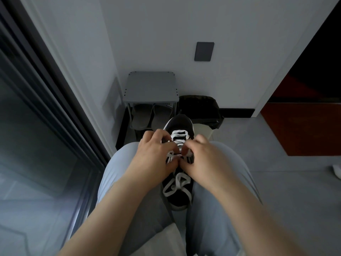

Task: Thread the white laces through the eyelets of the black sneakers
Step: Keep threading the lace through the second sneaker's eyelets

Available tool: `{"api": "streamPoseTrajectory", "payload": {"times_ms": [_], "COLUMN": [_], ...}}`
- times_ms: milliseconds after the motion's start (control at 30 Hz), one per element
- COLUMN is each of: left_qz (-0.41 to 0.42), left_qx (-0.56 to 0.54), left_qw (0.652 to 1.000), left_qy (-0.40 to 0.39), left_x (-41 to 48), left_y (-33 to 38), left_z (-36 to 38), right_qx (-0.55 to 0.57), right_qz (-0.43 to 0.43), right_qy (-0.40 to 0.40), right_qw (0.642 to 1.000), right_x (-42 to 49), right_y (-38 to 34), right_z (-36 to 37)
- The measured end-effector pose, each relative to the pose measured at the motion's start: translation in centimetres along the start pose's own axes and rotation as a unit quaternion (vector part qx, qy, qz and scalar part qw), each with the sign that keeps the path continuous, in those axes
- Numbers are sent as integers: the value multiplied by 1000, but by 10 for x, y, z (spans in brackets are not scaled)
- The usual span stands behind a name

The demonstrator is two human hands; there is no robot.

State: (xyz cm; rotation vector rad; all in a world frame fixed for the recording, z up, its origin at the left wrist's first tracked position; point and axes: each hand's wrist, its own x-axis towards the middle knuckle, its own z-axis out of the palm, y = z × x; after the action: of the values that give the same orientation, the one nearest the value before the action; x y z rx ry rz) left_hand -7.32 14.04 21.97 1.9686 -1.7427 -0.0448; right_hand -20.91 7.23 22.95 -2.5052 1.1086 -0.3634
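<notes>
Right now the black sneaker (181, 124) lies between the person's thighs, toe toward 12 o'clock, the white lace (178, 136) crossed in bars near the toe and lying in loose loops at its 6 o'clock end. At the shoe's 9 o'clock the left hand (156, 156) and at its 3 o'clock the right hand (201, 159) both curl their fingers tight, pinching the lace over the middle eyelets; a grey shoe rack (151, 87) with slippers (142, 117) stands at 11 o'clock

grey stool (151, 87) over slippers (150, 115), black bin (201, 106), wall plate (204, 51)
</notes>
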Motion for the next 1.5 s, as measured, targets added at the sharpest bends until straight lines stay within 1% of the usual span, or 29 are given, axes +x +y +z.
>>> {"api": "streamPoseTrajectory", "payload": {"times_ms": [67,167,367,433,500,567,633,733,833,900,1000,1067,1167,1233,1367,1433,1500], "left_qz": [6,19,16,-8,-66,-118,-115,-92,-67,-49,-64,-44,24,24,18,19,25], "left_qx": [23,64,58,15,-36,-41,-14,1,20,40,31,15,1,14,55,79,96], "left_qw": [1000,998,998,999,994,990,993,996,998,998,997,997,999,999,998,997,995], "left_qy": [-5,4,20,46,77,69,35,7,10,23,42,53,44,37,21,12,8], "left_x": [2,4,3,0,-4,-11,-17,-16,-9,-6,-8,-11,-12,-10,-8,-7,-6], "left_y": [2,4,4,1,-7,-19,-25,-17,-7,-4,-3,-2,-3,-4,-1,-1,-2], "left_z": [1,1,2,2,-2,-7,-10,-8,-5,-2,-1,-1,6,7,8,9,10], "right_qx": [1,3,-2,19,72,109,109,73,28,41,51,50,19,-21,-76,-147,-196], "right_qz": [15,13,18,29,57,74,59,27,22,27,33,6,-57,-75,-77,-76,-75], "right_qy": [24,47,76,81,94,103,101,100,101,95,87,86,30,10,46,65,80], "right_qw": [1000,999,997,996,991,986,987,992,994,994,994,995,998,997,993,984,974], "right_x": [-1,-3,-2,0,-1,-5,-9,-9,-6,-7,-9,-9,-13,-14,-16,-15,-13], "right_y": [-3,-6,-10,-8,-2,6,9,7,7,11,17,15,8,7,3,-1,-5], "right_z": [3,8,14,14,10,6,5,6,9,9,6,3,3,5,12,17,16]}}
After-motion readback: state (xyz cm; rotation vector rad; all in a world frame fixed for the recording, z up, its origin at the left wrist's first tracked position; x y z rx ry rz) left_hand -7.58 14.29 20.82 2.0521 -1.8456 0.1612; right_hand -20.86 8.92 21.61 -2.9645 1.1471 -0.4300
